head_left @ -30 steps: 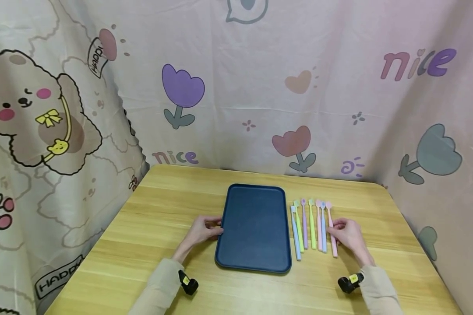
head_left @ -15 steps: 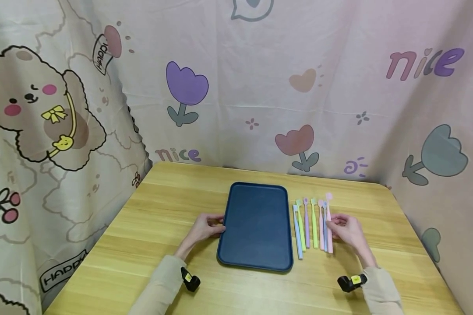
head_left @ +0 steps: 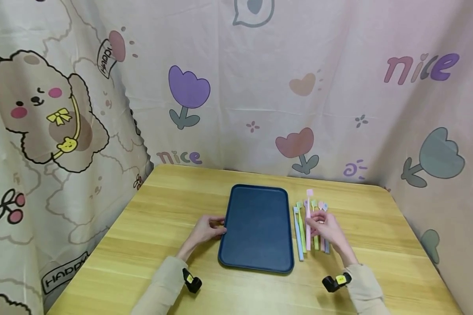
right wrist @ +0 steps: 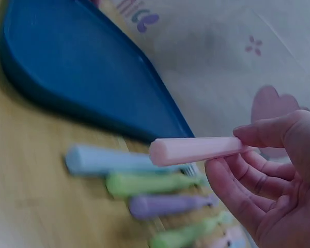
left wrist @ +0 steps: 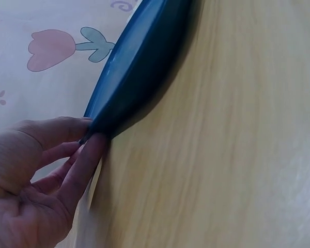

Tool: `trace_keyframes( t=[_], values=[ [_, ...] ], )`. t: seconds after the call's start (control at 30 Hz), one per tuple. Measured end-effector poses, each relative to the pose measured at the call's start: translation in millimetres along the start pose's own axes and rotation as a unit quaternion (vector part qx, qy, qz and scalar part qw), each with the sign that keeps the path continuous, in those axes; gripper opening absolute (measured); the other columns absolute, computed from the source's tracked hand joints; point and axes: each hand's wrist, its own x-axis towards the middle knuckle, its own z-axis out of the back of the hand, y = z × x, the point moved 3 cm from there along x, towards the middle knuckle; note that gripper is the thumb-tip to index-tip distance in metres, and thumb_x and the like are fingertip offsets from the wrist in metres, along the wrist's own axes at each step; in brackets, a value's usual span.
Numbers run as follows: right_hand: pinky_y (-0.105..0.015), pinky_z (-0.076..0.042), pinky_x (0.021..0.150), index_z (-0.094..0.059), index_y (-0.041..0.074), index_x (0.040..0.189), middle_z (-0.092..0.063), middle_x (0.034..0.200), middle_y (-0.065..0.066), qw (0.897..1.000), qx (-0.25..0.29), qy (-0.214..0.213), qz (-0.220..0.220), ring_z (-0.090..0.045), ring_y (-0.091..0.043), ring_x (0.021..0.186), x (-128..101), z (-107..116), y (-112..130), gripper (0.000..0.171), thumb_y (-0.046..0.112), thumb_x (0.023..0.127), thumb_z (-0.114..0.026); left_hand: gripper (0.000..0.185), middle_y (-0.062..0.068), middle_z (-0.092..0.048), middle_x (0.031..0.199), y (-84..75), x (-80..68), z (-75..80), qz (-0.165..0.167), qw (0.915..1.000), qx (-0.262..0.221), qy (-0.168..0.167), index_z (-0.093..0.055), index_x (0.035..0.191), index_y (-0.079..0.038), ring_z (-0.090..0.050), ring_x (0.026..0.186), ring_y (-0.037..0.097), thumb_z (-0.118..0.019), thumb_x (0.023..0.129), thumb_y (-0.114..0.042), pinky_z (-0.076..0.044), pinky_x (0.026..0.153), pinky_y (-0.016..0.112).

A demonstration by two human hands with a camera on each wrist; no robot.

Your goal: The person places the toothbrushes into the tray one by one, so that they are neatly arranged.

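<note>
In the head view my right hand (head_left: 326, 228) pinches a pink toothbrush (head_left: 308, 238) between thumb and fingers, above the row of other toothbrushes. The right wrist view shows the pink handle (right wrist: 191, 150) raised off the table. Beneath it lie a blue toothbrush (head_left: 299, 243), a light green toothbrush (right wrist: 150, 184) and a purple toothbrush (right wrist: 168, 206), with more partly hidden by the hand. My left hand (head_left: 206, 229) grips the left edge of a dark blue tray (head_left: 257, 227). Seen from the left wrist, the thumb and a finger (left wrist: 82, 168) pinch its rim.
A wooden table (head_left: 161, 197) bears everything. Behind it and at both sides hangs a printed curtain (head_left: 240, 87). Black wrist cameras are strapped at both sleeves.
My right hand has lifted the pink toothbrush from the right end of the row and carried it left over the others. My left hand has stayed at the tray's edge.
</note>
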Motion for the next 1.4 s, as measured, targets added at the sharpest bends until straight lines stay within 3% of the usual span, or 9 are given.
trace_keyframes(
  t=[0.17,0.33,0.57,0.87,1.1,1.4],
  values=[
    [-0.036,-0.064,0.064,-0.053,-0.015,0.116,-0.064,0.084,-0.006,0.999,0.024,0.026,-0.003,-0.065,-0.01,0.063,5,-20,6,0.032,0.008,0.097,-0.063,0.049,0.038,-0.064,0.118,0.4,0.0,-0.1,-0.01,0.9999,0.007,0.007,-0.057,0.129,0.018,-0.074,0.083,0.036,-0.072,0.086,0.002,-0.063,0.064,0.032],
    [-0.036,-0.064,0.064,-0.053,-0.013,0.117,-0.062,0.084,-0.004,0.999,0.035,0.025,-0.003,-0.064,-0.009,0.064,12,-39,9,0.032,0.01,0.097,-0.064,0.049,0.04,-0.062,0.121,0.9,0.6,-0.3,-0.001,0.9999,-0.003,0.013,-0.054,0.131,0.019,-0.074,0.085,0.037,-0.07,0.087,0.003,-0.064,0.066,0.038],
    [-0.034,-0.063,0.061,-0.056,-0.01,0.11,-0.064,0.082,-0.007,0.999,0.047,0.024,0.006,-0.065,-0.011,0.062,21,-73,17,0.025,0.009,0.096,-0.065,0.05,0.039,-0.063,0.121,2.8,1.0,-0.3,0.009,0.9998,-0.013,0.014,-0.055,0.131,0.018,-0.074,0.086,0.032,-0.071,0.086,0.004,-0.064,0.065,0.036],
    [-0.029,-0.06,0.054,-0.058,-0.011,0.106,-0.066,0.075,-0.008,0.997,0.067,0.013,0.022,-0.062,-0.009,0.055,30,-106,22,0.024,0.008,0.094,-0.067,0.051,0.037,-0.064,0.121,1.7,-0.5,0.8,-0.002,0.9996,-0.02,0.019,-0.056,0.132,0.016,-0.074,0.084,0.017,-0.072,0.085,0.0,-0.063,0.065,0.03],
    [-0.027,-0.059,0.052,-0.061,-0.009,0.104,-0.067,0.076,-0.011,0.996,0.082,0.02,0.014,-0.062,-0.009,0.053,36,-130,26,0.021,0.008,0.093,-0.068,0.051,0.036,-0.064,0.121,2.5,-0.2,1.5,0.003,0.9995,-0.023,0.019,-0.057,0.132,0.015,-0.074,0.084,0.023,-0.072,0.086,0.001,-0.063,0.065,0.03],
    [-0.032,-0.06,0.052,-0.062,-0.008,0.102,-0.07,0.078,-0.018,0.996,0.079,0.028,0.033,-0.063,-0.01,0.052,45,-157,29,0.018,0.008,0.095,-0.066,0.051,0.037,-0.063,0.122,1.3,0.8,1.3,0.006,0.9993,-0.028,0.023,-0.056,0.133,0.015,-0.074,0.087,0.022,-0.071,0.086,0.002,-0.064,0.068,0.032]
  ],
)
